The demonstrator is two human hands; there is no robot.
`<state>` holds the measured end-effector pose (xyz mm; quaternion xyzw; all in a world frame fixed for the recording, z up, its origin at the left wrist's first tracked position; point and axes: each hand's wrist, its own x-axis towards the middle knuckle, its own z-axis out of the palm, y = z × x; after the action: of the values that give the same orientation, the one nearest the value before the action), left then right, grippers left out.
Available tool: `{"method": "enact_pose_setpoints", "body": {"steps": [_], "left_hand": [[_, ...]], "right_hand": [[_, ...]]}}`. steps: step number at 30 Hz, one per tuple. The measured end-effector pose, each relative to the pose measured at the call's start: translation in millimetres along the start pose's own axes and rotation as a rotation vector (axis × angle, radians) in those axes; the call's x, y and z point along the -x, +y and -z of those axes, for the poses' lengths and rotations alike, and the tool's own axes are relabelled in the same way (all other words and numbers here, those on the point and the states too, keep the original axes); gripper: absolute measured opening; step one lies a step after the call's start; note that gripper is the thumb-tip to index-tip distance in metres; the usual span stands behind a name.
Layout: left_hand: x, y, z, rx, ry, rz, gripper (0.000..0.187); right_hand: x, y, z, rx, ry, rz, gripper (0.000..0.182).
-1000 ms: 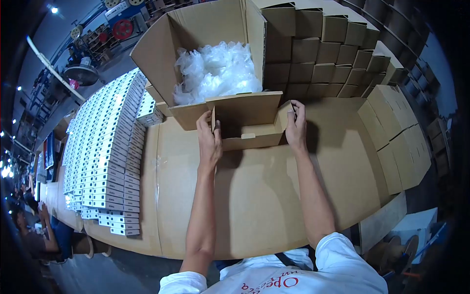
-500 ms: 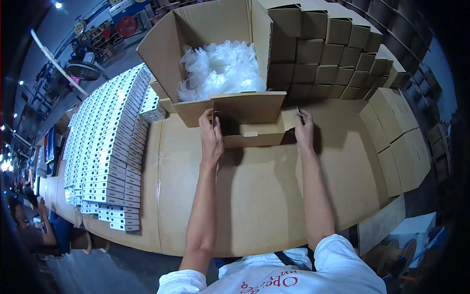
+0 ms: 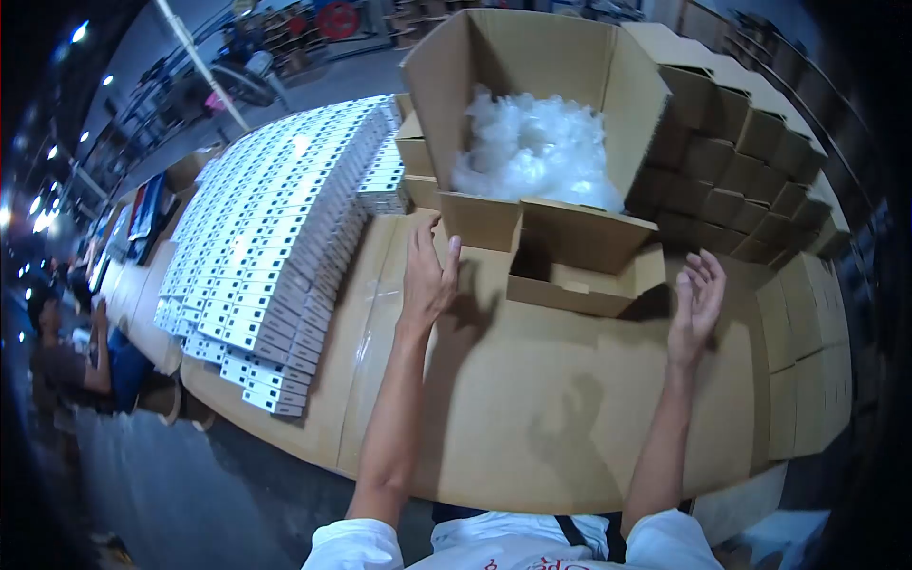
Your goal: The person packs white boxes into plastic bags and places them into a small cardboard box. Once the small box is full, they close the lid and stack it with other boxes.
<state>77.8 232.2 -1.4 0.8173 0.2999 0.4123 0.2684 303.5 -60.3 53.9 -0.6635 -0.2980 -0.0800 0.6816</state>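
A small open cardboard box stands on the cardboard-covered table, its back flap raised. To its left, my left hand hovers with thumb and fingers apart, holding nothing. My right hand is on the other side of the box, palm turned inward, fingers loosely curled and apart, also without anything in it. Neither hand touches the box. Just behind it sits a large open carton filled with crumpled clear plastic packing.
Stacked white boxes with dark squares cover the table's left side. Brown cartons are piled at the back right, and more line the right edge. Another person sits at the far left.
Both hands have let go of the small box's side flaps and moved apart from it. My view has turned left, so the box and carton appear farther right.
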Motion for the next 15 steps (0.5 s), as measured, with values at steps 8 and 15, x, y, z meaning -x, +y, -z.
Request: {"method": "enact_pose_setpoints", "body": {"steps": [8, 15], "left_hand": [[-79, -137, 40, -0.580, 0.128, -0.291, 0.051], [-67, -152, 53, -0.629, 0.105, -0.257, 0.042]], "right_hand": [[70, -85, -85, -0.110, -0.458, -0.122, 0.049], [108, -70, -157, -0.121, -0.838, -0.294, 0.058]]}}
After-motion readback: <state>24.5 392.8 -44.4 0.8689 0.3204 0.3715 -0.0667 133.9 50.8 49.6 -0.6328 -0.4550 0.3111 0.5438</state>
